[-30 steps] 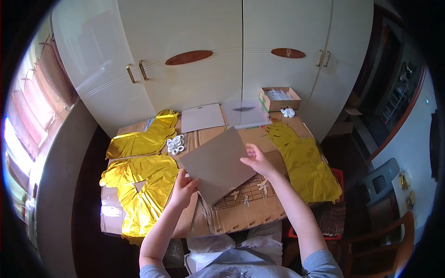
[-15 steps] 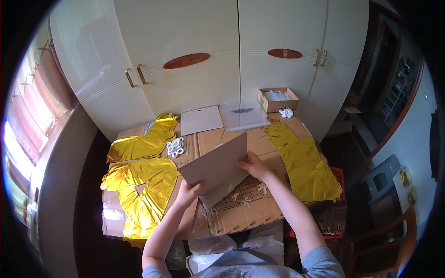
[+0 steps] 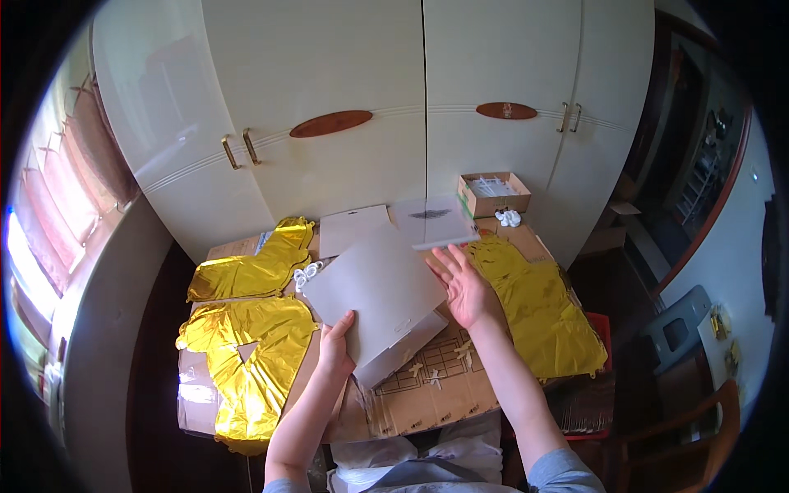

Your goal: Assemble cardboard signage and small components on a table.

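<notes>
A pale grey card sheet (image 3: 374,287) with a small slot near its lower right edge is held tilted above the table. My left hand (image 3: 335,345) grips its lower left edge, thumb on top and fingers hidden beneath. Off the sheet's right edge, my right hand (image 3: 464,289) is open, fingers spread and palm showing; it holds nothing. Below the sheet another pale panel (image 3: 400,353) shows; whether the two are joined I cannot tell. Small cream-coloured pieces (image 3: 435,377) lie in front on the cardboard (image 3: 444,398) covering the table. White rings (image 3: 304,275) are partly hidden behind the sheet.
Flat gold foil balloons lie on the left (image 3: 251,349) and right (image 3: 542,316). Toward the back are another grey card (image 3: 352,226), a clear plastic bag (image 3: 431,222), an open box (image 3: 519,203) of white sticks and a white bundle (image 3: 509,218). A white wardrobe (image 3: 329,66) stands behind.
My right hand has let go of the sheet and opened beside it. The sheet has tipped flatter, its broad face now showing, still in my left hand.
</notes>
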Demonstrator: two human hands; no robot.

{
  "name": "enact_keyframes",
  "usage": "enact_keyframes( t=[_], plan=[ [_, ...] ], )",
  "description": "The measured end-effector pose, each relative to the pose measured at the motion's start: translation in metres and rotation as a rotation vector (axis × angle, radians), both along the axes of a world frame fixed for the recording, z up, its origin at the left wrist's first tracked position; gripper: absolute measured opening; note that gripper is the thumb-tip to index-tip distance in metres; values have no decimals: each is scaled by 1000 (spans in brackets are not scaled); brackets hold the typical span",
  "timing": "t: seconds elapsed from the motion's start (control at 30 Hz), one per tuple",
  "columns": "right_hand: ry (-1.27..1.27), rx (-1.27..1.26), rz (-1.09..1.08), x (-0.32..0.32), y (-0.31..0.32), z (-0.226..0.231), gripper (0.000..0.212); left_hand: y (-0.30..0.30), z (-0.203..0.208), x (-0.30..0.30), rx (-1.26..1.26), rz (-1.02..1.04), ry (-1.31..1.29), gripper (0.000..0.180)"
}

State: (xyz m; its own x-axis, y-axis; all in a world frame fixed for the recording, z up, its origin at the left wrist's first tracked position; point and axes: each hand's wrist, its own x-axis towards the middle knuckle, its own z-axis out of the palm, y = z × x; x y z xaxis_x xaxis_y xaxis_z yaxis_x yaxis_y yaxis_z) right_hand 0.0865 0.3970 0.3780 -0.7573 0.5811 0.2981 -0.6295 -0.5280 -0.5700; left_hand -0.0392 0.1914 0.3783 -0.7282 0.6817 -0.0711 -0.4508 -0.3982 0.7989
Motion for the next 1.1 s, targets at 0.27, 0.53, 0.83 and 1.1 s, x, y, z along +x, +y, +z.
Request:
enact_keyframes(
  t=[0.27, 0.53, 0.83, 1.1],
  plan=[
    [-276, 96, 298, -6, -36, -38, 26, 4, -32, -10, 34, 14, -220, 44],
    [-349, 388, 227, -9, -61, -35, 14, 4, -32, -3, 61, -12, -293, 45],
    [-264, 337, 208, -9, -67, -40, 7, 5, -38, -2, 0, -94, -262, 43],
    [-346, 319, 85, -10, -64, -34, 13, 7, -28, 5, 62, 34, -228, 43]
  ],
)
